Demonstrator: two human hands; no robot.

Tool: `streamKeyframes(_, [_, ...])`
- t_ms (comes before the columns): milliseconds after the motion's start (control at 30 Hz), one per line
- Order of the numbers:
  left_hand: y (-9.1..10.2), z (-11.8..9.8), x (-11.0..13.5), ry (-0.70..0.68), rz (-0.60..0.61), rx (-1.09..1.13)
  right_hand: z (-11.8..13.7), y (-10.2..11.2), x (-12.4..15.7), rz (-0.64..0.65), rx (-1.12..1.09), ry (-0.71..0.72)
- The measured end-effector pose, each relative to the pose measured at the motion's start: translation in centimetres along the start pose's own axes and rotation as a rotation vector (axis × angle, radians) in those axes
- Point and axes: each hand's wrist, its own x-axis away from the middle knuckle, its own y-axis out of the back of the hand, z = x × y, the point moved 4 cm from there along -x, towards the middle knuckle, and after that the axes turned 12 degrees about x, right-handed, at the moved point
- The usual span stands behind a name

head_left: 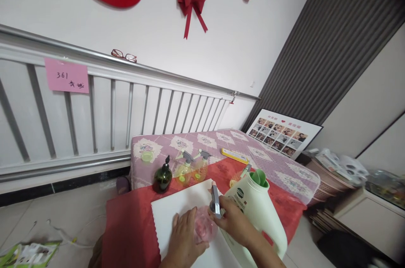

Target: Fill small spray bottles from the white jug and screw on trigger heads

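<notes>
A pink see-through spray bottle (205, 226) stands over a white sheet (171, 211). My left hand (183, 236) is wrapped round its body. At the top of the bottle, my right hand (232, 217) grips the grey trigger spray head (215, 201). Whether the head is screwed on tight I cannot tell. Close to my right forearm is a large pale green jug (262, 213) with a green funnel-like piece (259, 177) in its mouth. Behind the sheet are a dark green pump bottle (163, 177) and two yellowish spray bottles (184, 171).
A red cloth (126, 217) covers the near part of the flowered table (228, 137). On it lie a yellow-edged case (234, 156) and a small green lid-like piece (147, 156). Another sprayer (245, 171) is partly hidden behind the jug. A radiator (171, 107) lines the wall.
</notes>
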Motion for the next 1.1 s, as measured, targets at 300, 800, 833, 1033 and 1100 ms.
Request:
streamKeyframes(300, [0.0,-0.1,0.1,0.001,-0.007,-0.039,-0.6,-3.3,1.1,-0.214,-0.118,-0.169])
streamKeyframes(800, [0.6,-2.0,0.6,0.022,0.023,-0.198,-1.2,-2.7,1.8,-0.216,-0.378,0.009])
streamKeyframes(833, [0.7,-2.3,0.7,0.019,0.017,-0.193,-1.2,-2.7,1.8,-0.207,-0.39,0.02])
streamKeyframes(1033, [0.8,-2.1,0.8,-0.004,-0.011,-0.148,-1.2,-2.4,1.8,-0.145,-0.453,0.06])
streamKeyframes(1100, [0.6,-1.6,0.6,-0.006,-0.012,-0.13,-1.2,-2.3,1.9,-0.124,-0.457,0.062])
